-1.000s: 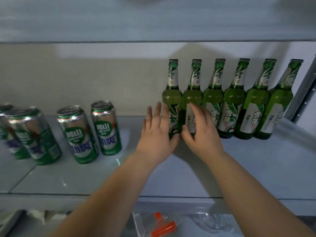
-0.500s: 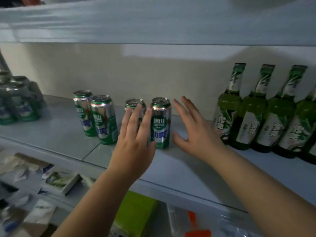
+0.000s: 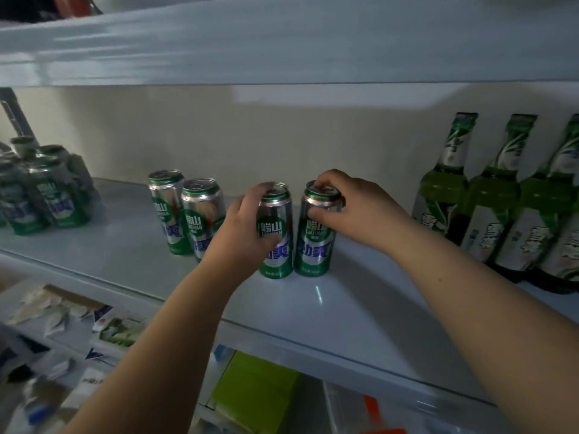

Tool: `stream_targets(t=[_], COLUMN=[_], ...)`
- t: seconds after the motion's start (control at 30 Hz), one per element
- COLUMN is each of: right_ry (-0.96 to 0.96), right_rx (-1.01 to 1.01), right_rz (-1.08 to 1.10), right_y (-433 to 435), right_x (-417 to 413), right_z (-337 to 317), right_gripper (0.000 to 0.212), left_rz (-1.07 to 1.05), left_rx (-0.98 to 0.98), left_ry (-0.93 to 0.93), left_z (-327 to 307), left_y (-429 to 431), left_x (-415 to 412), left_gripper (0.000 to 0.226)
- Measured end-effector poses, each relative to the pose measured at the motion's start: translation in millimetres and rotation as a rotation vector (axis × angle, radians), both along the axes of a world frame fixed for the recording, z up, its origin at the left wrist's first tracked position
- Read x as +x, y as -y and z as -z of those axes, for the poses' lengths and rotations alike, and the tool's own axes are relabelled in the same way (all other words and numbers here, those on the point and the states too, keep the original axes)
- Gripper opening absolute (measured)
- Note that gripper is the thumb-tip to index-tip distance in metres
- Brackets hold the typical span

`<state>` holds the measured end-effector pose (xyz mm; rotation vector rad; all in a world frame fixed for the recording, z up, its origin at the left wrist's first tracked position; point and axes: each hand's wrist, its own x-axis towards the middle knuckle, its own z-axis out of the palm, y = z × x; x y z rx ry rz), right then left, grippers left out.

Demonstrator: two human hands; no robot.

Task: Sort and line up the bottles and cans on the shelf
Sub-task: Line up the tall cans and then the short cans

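Note:
Several green-and-silver cans stand on the white shelf [image 3: 360, 311]. My left hand [image 3: 241, 236] grips the side of one can [image 3: 277, 258] near the shelf's middle. Just to its right, my right hand [image 3: 354, 211] holds a second can [image 3: 315, 245] by its top rim, fingers over the lid. Two more cans [image 3: 169, 211] [image 3: 200, 214] stand close together to the left, partly hidden by my left hand. At the right, green glass bottles [image 3: 445, 189] with white labels stand side by side against the back wall.
A cluster of cans wrapped in plastic [image 3: 40, 189] sits at the shelf's far left. Another shelf board [image 3: 282, 42] runs overhead. Below the shelf's front edge lie papers [image 3: 56, 311], a lime-green box [image 3: 253, 389] and a clear plastic bin [image 3: 385, 411].
My view swung left from the bottles to the cans. Both hands left the bottles, reached out open toward the two middle cans, and now hold one can each.

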<state>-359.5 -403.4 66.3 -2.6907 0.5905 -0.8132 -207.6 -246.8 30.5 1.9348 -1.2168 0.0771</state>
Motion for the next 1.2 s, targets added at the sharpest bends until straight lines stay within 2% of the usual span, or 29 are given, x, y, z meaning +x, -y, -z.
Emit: stream_targets(t=[0.3, 0.47, 0.6, 1.07, 1.2], right_ry=[-0.170, -0.202, -0.229, -0.270, -0.204], right_rx=[-0.092, -0.456, -0.558, -0.598, -0.612], right_rz=[0.199, 0.312, 0.353, 0.461, 0.458], right_y=[31.3, 41.6, 47.4, 53.7, 49.2], right_x=[-42.8, -60.8, -64.6, -73.8, -74.0], right_z=[-10.0, -8.0, -2.5, 4.0, 13.3], right_gripper=[0.044, 0.051, 0.052, 0.051, 0.056], left_rz=[0.232, 0.285, 0.322, 0.395, 0.381], left_rx=[0.002, -0.011, -0.030, -0.090, -0.049], left_ry=[0.017, 0.002, 0.024, 0.022, 0.090], left_z=[1.4, 2.3, 2.4, 10.8, 14.6], left_y=[60.7, 88.3, 104.3, 131.5, 128.8], left_x=[-26.0, -28.6, -33.8, -40.7, -40.4], left_gripper=[0.079, 0.080, 0.080, 0.083, 0.095])
